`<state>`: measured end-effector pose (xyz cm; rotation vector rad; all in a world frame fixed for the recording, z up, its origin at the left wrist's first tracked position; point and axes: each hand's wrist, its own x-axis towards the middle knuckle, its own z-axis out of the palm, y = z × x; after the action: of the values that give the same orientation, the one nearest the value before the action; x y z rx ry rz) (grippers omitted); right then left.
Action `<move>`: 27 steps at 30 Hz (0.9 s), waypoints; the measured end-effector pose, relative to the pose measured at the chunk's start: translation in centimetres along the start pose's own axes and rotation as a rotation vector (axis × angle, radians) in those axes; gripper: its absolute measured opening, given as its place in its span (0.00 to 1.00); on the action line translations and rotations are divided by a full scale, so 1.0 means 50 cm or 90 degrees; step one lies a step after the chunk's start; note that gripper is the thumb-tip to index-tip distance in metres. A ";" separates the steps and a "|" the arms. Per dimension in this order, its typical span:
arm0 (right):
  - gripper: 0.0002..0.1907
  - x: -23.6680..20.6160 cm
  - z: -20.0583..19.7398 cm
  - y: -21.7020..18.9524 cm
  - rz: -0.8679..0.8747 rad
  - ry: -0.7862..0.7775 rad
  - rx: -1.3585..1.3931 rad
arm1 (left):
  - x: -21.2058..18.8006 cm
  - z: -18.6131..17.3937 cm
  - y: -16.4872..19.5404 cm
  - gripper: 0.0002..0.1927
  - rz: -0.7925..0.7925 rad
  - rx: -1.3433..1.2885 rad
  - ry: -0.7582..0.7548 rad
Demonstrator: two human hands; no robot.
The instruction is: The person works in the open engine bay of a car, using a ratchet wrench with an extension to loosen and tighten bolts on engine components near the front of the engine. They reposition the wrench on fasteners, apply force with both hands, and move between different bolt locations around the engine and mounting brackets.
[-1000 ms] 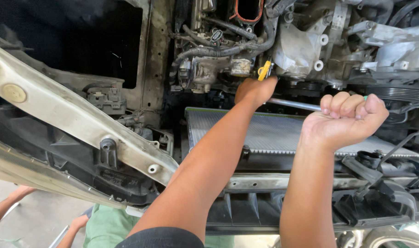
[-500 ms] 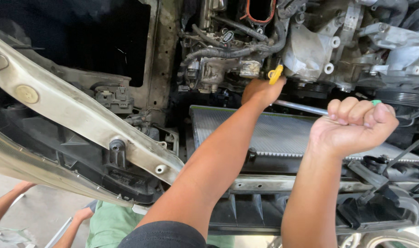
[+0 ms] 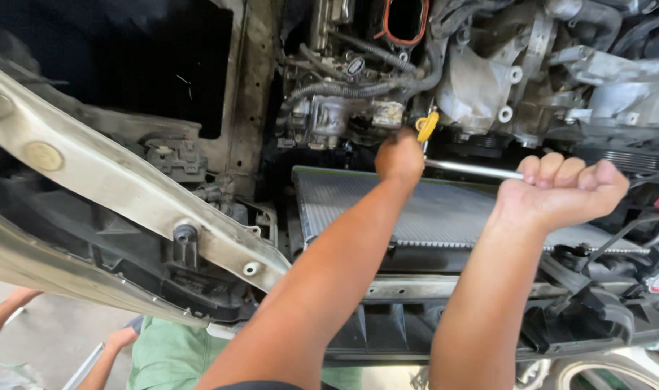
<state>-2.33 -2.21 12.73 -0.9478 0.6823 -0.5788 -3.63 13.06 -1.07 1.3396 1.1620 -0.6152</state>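
Head view, 2 hands, right hand (image 3: 560, 191) gripping 1 metal bar (image 3: 474, 170), left hand (image 3: 399, 157) at engine (image 3: 344, 119)

Car repair workshop, open engine bay (image 3: 488, 72), exposed hoses and pulleys, finned radiator (image 3: 445, 209), stripped front bumper frame (image 3: 127, 188), concrete floor (image 3: 48, 347)

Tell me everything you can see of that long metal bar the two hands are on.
The metal bar is a slim, bright, silvery steel-looking rod, lying nearly level and tilted slightly down to the right above the radiator. The right hand is fisted around its outer end, hiding that tip. The left hand covers its inner end beside the yellow dipstick handle, so whatever head it carries is hidden. Only the middle stretch shows.
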 end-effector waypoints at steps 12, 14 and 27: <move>0.21 -0.028 0.023 0.002 0.001 -0.010 0.022 | -0.001 0.013 0.023 0.46 -0.163 -0.148 0.052; 0.22 -0.039 0.025 0.003 -0.025 -0.019 -0.003 | 0.016 0.030 0.004 0.44 -0.142 -0.137 0.087; 0.23 -0.086 0.053 0.012 -0.096 -0.061 -0.032 | 0.048 0.039 0.015 0.32 -0.111 -0.139 0.057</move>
<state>-3.08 2.50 14.45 -1.0739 0.5445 -0.6473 -1.52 12.01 -3.24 1.0969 1.3885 -0.5388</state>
